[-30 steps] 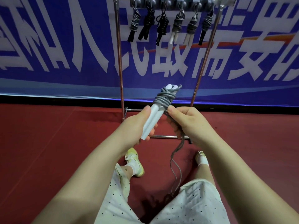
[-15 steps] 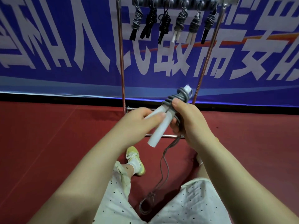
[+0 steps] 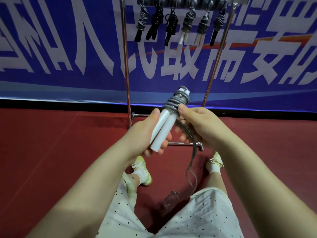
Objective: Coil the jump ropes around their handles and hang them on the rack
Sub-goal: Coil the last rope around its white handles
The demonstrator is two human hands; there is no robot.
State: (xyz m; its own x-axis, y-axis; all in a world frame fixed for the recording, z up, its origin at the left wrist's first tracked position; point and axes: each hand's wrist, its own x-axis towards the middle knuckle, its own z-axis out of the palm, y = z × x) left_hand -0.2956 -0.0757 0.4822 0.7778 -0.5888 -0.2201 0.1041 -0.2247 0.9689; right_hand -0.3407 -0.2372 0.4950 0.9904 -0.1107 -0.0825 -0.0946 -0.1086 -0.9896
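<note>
— What moved since a moment ago?
— Both white handles (image 3: 163,127) have swung more upright, and the loose grey rope (image 3: 192,152) now trails down on the right.
— Big things first?
— Blue banner (image 3: 68,48), red floor (image 3: 51,152), then the rack (image 3: 126,66) with six coiled ropes (image 3: 187,23) hanging.
— And the hands?
— Left hand (image 3: 145,134) grips the handles together, fingers curled underneath. Right hand (image 3: 200,126) pinches the rope against the coil (image 3: 176,102) near the handle tops.
</note>
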